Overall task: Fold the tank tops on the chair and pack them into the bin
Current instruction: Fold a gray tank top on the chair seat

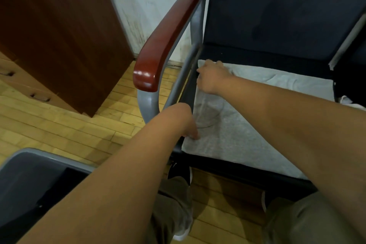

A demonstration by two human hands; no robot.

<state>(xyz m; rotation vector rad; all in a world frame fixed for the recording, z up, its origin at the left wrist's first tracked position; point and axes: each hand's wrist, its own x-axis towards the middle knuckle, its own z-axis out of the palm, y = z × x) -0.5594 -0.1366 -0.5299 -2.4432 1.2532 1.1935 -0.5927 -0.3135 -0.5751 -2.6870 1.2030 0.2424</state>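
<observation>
Access to the gray tank top (247,125) is left open from the front, while its left side is barred by the gray frame tube (184,74) and wooden armrest (166,41), and its rear by the backrest (277,6).

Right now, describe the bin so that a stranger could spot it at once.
Start at the chair with the reddish wooden armrest. On the floor left of its seat, nearest the camera, stands the bin. It is the only grey container with a rounded rim, unlike the brown cabinet behind.
</observation>
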